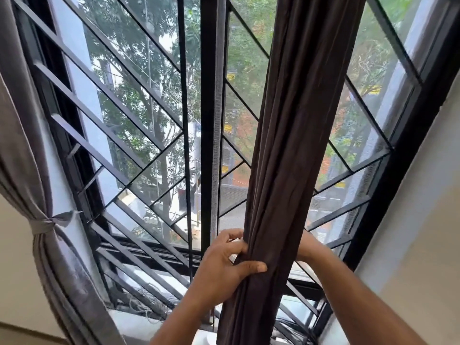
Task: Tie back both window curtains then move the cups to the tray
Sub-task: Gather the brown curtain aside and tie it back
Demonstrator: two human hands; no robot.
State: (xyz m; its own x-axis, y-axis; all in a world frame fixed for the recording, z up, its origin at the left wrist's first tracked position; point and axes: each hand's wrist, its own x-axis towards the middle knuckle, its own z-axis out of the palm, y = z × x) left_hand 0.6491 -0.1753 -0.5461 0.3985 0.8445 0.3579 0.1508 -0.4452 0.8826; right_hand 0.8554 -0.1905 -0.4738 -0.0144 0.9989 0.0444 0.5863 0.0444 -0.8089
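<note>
The dark brown right curtain (293, 145) hangs bunched into a narrow column in front of the window. My left hand (224, 260) grips its left side, thumb across the front folds. My right hand (307, 247) reaches behind the bunch, and only the wrist and a bit of the hand show past the fabric. At the far left, the grey left curtain (29, 170) is gathered by a grey tie band (43, 226) knotted around it. No cups or tray are in view.
A black window frame (207, 120) with a diagonal metal grille (119, 100) fills the view, trees and a street beyond. A white sill (139, 322) lies below. A pale wall (410, 232) stands to the right.
</note>
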